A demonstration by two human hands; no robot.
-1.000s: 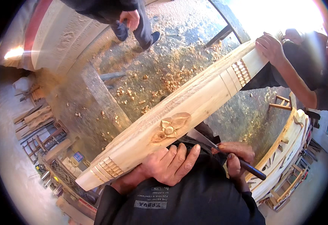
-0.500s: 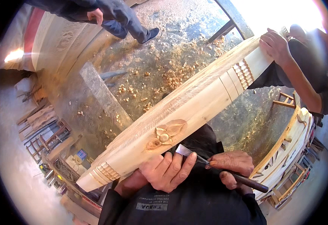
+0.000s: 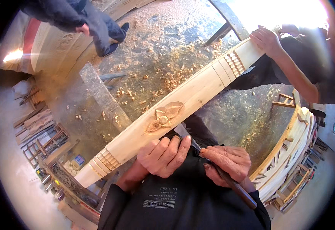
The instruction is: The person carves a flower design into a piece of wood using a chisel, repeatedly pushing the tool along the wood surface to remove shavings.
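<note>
Swung tip-upward mid-frame, the chisel point(image 3: 232, 183) is clamped in the right hand point(image 3: 229, 163); it is best steadied by the curled left hand point(image 3: 164, 155), its hold unclear.

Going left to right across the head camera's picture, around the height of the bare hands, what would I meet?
Brown wooden chair-like frame → pale container with a blue label → the person's bare left hand → the person's bare right hand → long pale wooden slab.

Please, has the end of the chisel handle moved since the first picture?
Yes. Judged against the floor plank, the end of the chisel handle is now lower in the view and slightly further left.
</note>
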